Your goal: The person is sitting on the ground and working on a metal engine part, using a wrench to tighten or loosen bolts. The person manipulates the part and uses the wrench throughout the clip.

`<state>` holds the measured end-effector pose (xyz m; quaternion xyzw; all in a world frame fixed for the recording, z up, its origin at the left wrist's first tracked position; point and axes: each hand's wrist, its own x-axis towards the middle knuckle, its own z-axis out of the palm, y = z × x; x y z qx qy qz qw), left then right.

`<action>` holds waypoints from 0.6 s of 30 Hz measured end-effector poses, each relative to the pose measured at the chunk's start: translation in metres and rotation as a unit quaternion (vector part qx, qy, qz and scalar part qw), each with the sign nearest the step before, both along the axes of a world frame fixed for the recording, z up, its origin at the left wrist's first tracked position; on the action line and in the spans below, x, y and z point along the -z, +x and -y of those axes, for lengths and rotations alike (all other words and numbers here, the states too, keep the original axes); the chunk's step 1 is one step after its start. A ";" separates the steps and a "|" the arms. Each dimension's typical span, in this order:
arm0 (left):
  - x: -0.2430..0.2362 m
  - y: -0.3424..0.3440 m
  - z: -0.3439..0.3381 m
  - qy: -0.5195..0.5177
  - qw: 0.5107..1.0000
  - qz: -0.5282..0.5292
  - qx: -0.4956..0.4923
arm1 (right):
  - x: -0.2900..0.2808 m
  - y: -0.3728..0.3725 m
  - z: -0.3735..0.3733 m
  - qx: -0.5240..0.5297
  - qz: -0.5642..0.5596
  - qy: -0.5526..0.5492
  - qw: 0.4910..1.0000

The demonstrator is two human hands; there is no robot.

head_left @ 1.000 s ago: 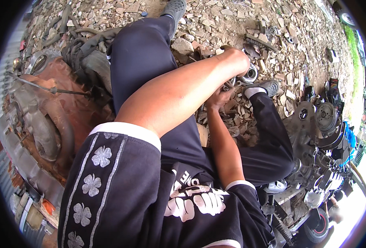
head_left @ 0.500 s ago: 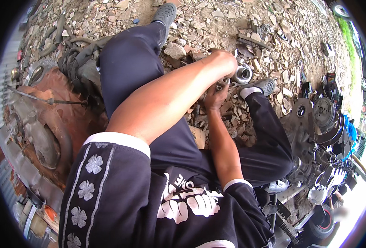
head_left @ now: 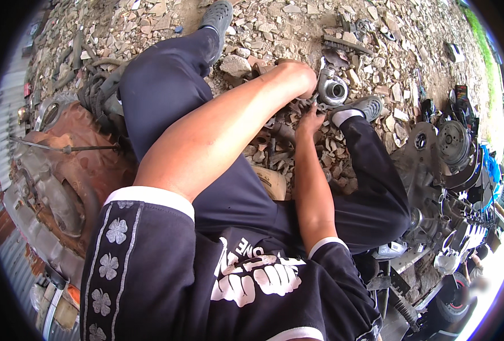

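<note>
I sit on rubble. My left hand (head_left: 300, 77), fingers curled and mostly hidden, reaches over to a cluster of dark, worn metal parts (head_left: 305, 103) between my legs. Below it, my right hand (head_left: 312, 119) is closed on one of these parts, too small to identify. Just right of both hands lies a silver turbocharger (head_left: 335, 88) with a round opening, near my right shoe (head_left: 367, 107). A tan box or slab (head_left: 269, 182) is partly under my left thigh.
At left are a rusty engine housing (head_left: 70, 176), hoses (head_left: 101, 85) and corrugated sheet. At right are piled parts with a round drum (head_left: 454, 141), and a wheel (head_left: 452, 307). A brush-like strip (head_left: 347, 45) lies beyond the turbocharger. Vehicles stand at the far right.
Both hands have shifted slightly, the right one rotating and rising up the picture. More of the silver turbocharger shows beside them. The view has moved a little, shifting my left leg leftward.
</note>
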<state>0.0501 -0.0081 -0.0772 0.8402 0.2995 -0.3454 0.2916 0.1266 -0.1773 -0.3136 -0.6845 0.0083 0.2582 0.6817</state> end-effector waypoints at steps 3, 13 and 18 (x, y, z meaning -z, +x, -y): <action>0.001 -0.002 0.002 0.005 1.000 0.009 0.010 | 0.012 0.010 -0.005 -0.100 0.207 -0.113 0.967; 0.000 -0.002 0.000 0.014 1.000 -0.003 0.025 | -0.005 0.045 -0.019 0.106 0.178 -0.180 0.962; -0.002 -0.002 0.002 0.012 1.000 0.011 0.010 | -0.028 0.044 -0.017 0.054 0.112 0.018 0.992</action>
